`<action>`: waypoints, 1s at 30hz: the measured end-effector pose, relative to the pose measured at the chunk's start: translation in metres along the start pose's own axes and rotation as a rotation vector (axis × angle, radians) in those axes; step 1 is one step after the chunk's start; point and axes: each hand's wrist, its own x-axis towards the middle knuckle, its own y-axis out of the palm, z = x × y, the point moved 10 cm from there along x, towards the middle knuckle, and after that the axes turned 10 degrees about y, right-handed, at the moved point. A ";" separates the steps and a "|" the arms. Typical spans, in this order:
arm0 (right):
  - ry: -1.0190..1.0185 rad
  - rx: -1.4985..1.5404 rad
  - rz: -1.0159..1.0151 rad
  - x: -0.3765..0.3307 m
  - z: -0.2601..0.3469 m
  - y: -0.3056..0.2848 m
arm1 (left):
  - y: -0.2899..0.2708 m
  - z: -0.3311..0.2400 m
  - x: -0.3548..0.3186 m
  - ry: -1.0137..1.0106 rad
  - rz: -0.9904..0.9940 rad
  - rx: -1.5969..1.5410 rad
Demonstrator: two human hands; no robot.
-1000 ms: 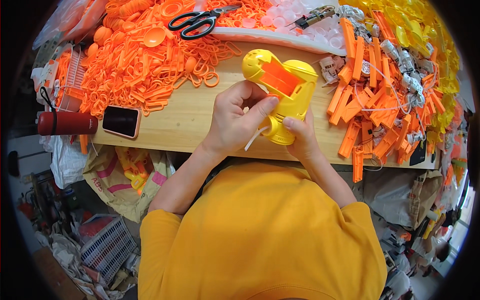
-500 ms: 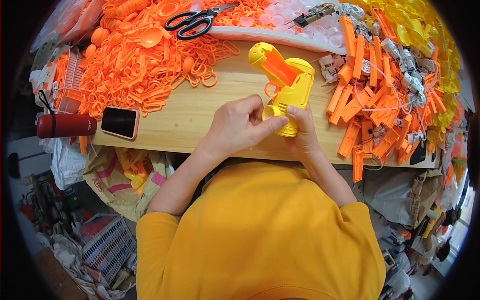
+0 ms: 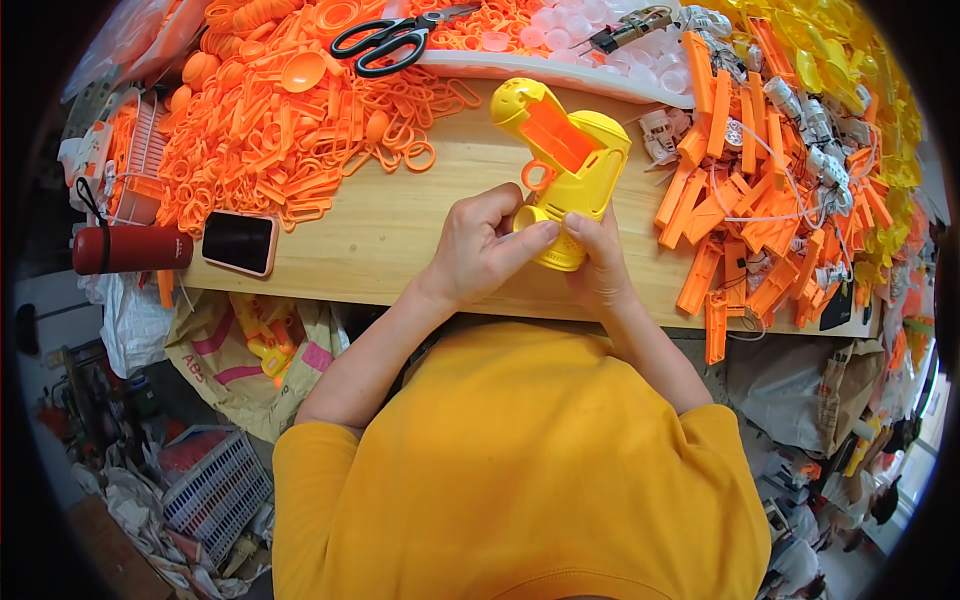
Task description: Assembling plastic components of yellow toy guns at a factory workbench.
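Observation:
Both my hands hold a yellow plastic toy gun [image 3: 598, 180] above the front part of the wooden table. Its yellow shell has an orange insert [image 3: 560, 140] along an opening, and an orange ring [image 3: 538, 176] juts from its left side. My left hand [image 3: 485, 240] is closed at the lower left of the toy, thumb pressed near a round yellow opening [image 3: 530, 217]. Wrapped round the lower right side is my right hand [image 3: 601, 258], its thumb lying on the shell. The fingers behind the toy are hidden.
Orange plastic parts [image 3: 260, 130] are heaped at the left, with black-handled scissors [image 3: 385, 42] on top. A phone [image 3: 240, 243] and a red cylinder [image 3: 132, 250] lie at the front left. Orange pieces with wired white units [image 3: 760, 190] pile up at the right, yellow shells [image 3: 845, 60] behind.
The toy has shifted slightly left and up in my hands. My left hand has moved a little along with it, its thumb still on the toy's lower part.

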 end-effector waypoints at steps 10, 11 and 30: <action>0.086 0.006 0.048 0.008 0.009 0.004 | 0.013 -0.004 -0.010 0.012 0.027 -0.037; 0.120 0.085 0.050 0.009 0.005 0.004 | 0.013 0.002 -0.011 -0.057 0.036 -0.025; 0.958 0.394 0.369 -0.038 -0.074 0.052 | -0.062 -0.025 0.031 0.251 -0.311 -0.267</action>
